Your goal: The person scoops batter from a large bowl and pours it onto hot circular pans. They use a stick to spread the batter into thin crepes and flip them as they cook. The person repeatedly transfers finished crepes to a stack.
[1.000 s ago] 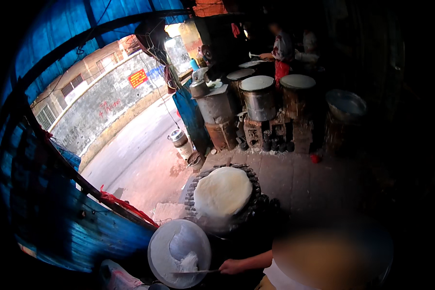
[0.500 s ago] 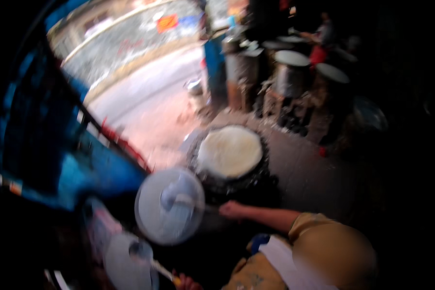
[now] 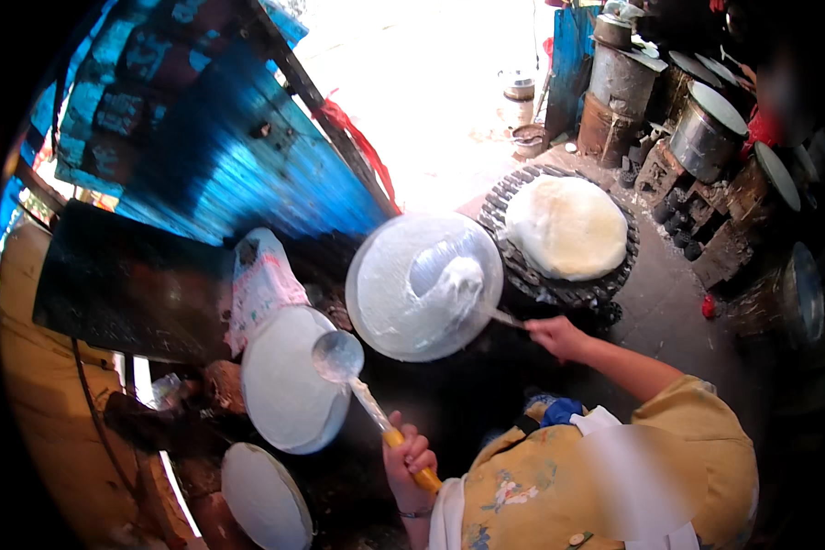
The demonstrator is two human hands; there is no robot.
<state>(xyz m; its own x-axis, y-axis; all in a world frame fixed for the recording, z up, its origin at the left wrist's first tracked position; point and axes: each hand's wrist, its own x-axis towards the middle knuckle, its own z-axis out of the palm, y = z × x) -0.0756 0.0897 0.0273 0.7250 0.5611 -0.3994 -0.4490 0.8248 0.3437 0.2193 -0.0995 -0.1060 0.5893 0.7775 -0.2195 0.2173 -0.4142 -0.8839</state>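
Observation:
My left hand (image 3: 408, 458) is closed round the yellow handle of a metal ladle (image 3: 337, 356). Its round bowl hangs over the edge of a pale, white-topped round vessel (image 3: 289, 394). My right hand (image 3: 559, 337) grips the thin handle of a long-handled tool (image 3: 507, 318). The tool's head is in a wide round basin (image 3: 380, 302) of thick white batter-like stuff, coated so that its kind is hidden. A streaked hollow shows in the white beside it. Right of the basin, a pale round sheet like a pancake (image 3: 568, 225) lies inside a ring of dark blocks (image 3: 504, 266).
A blue corrugated metal sheet (image 3: 275, 137) leans behind the basin. A dark panel (image 3: 133, 284) stands left. Another white-topped round vessel (image 3: 266, 495) is near my left arm. Metal pots (image 3: 706, 133), bricks and coal-like lumps line the right. Bright light fills the opening at the back.
The view has turned, and everything sits further right and sharper. The left hand's ladle has moved to its vessel's right edge. The right hand still grips the tool in the basin.

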